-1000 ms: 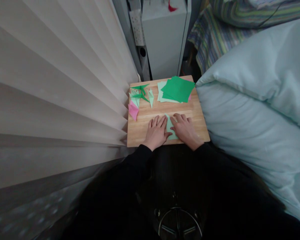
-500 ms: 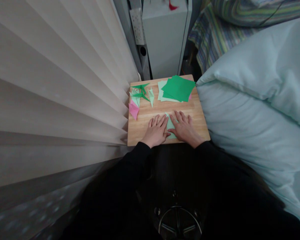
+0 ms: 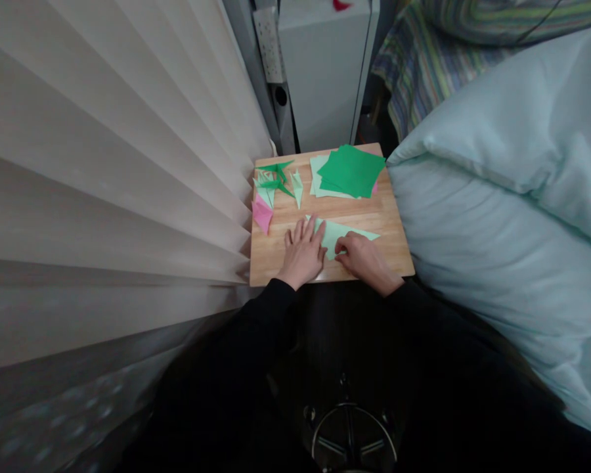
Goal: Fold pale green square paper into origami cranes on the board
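A light green sheet of origami paper (image 3: 339, 233), folded into a triangle, lies near the front of the wooden board (image 3: 288, 272). My left hand (image 3: 304, 249) rests flat on its left part with the fingers spread. My right hand (image 3: 362, 258) is closed at the paper's near right side, thumb and fingertips pinched at its edge. Behind my left hand are green folded pieces (image 3: 278, 177), a pale green folded piece (image 3: 297, 189) and a pink folded piece (image 3: 262, 213).
Stacked green paper sheets (image 3: 352, 172) lie at the board's back right. A pleated curtain (image 3: 177, 151) borders the left side, and a pale blue duvet (image 3: 497, 217) the right. A light grey cabinet (image 3: 325, 79) stands behind the board.
The light green paper has turned, and its long edge now lies across the far side. My right hand has gone from flat to pinching. My left hand stays flat, shifted slightly left.
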Motion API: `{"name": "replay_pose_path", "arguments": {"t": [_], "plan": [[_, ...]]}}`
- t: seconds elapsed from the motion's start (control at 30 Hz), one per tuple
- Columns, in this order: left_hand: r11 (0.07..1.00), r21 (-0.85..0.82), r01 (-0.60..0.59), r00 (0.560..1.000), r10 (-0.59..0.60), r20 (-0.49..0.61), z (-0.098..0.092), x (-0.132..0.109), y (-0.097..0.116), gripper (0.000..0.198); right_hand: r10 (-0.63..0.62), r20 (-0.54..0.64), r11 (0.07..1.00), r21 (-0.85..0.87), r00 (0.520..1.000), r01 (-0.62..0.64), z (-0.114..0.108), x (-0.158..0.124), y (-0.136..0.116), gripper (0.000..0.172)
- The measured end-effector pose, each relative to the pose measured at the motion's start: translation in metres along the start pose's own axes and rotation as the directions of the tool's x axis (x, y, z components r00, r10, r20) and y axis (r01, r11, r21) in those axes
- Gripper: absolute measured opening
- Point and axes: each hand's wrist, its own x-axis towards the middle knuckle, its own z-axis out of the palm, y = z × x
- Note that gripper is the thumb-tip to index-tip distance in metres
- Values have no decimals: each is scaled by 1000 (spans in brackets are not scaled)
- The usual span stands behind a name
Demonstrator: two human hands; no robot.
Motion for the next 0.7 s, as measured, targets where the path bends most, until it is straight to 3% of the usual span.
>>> {"name": "replay_pose_path", "arguments": {"t": [0.13,0.43,0.7], "plan": [[991,-3,-136,988,136,73,2,1,-2,61,122,0,989,86,993,-122,4,2,-3,8],[998,-32,-53,999,53,8,6,1,2,52,314,35,911,271,949,-311,9,2,-9,11],[998,-24,-64,998,65,12,10,2,-1,54,327,83,893,299,941,-336,9,6,-9,8]]}}
